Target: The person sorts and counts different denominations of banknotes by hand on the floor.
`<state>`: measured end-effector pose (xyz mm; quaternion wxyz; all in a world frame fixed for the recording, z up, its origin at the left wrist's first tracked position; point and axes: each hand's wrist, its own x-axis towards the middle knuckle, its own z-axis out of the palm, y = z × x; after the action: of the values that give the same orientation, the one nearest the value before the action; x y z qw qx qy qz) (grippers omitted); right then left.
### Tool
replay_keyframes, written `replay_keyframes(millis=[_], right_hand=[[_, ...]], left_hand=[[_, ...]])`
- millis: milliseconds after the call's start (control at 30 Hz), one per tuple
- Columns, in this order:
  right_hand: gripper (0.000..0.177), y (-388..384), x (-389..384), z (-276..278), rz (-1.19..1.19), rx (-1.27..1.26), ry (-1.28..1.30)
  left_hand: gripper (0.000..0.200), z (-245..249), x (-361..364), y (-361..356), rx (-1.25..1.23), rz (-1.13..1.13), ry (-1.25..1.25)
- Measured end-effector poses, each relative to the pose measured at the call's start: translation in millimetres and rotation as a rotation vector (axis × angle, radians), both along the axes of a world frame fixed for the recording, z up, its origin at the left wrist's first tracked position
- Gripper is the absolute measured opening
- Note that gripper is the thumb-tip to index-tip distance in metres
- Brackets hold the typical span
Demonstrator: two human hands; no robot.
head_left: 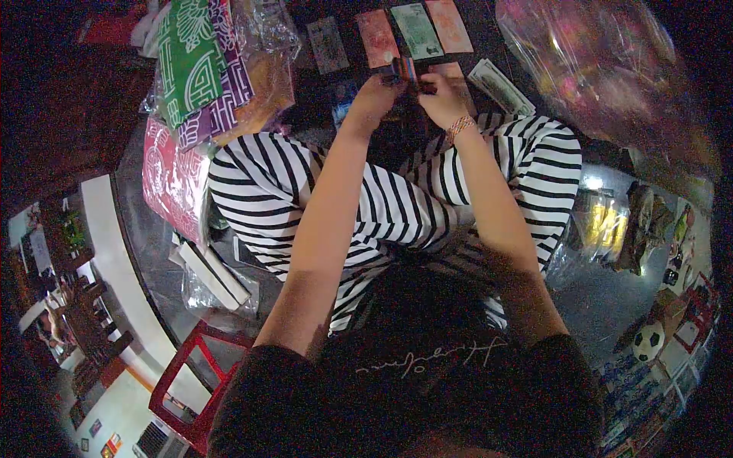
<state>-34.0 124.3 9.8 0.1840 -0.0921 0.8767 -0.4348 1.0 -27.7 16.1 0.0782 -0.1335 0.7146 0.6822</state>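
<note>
My left hand [374, 99] is closed around a small dark object with an orange-brown strip [408, 70], too small to name, held in front of my crossed legs. My right hand [444, 99] is just to the right of it, fingers curled; what they pinch, if anything, is hidden. Beyond my hands lie reddish notes [377, 38], a green note [417, 31] and a grey note [327, 44]. A stack of pale notes [501, 88] lies right of my right hand. A blue item [343, 103] is beside my left wrist.
Plastic-wrapped packets, green [191, 61] and pink [172, 175], are piled at the left. A large clear plastic bag [588, 61] lies at the upper right. A red frame [183, 374], a yellow packet [607, 221] and a football [648, 341] are farther out.
</note>
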Motion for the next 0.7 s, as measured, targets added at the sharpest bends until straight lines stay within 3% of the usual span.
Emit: replay_keyframes(millis=[67,367,433,567,633,700], right_hand=[[0.047,1,-1,2,0.002,0.016,-0.012],[0.045,5,1,4,0.015,-0.068,-0.028],[0.045,5,1,13,0.013,-0.138,-0.033],[0.047,4,0,12,0.057,0.017,-0.066],[0.048,3,-5,6,0.06,0.057,-0.032],[0.05,6,-4,-3,0.047,-0.045,-0.143]], left_hand=[[0.027,2,0,-1,-0.071,-0.035,-0.04],[0.028,25,5,4,0.185,0.062,-0.164],[0.027,21,6,3,0.11,0.057,-0.041],[0.027,-17,-1,-4,-0.041,0.065,-0.002],[0.028,8,1,-4,0.108,0.021,-0.152],[0.029,18,3,-4,0.089,0.01,-0.144]])
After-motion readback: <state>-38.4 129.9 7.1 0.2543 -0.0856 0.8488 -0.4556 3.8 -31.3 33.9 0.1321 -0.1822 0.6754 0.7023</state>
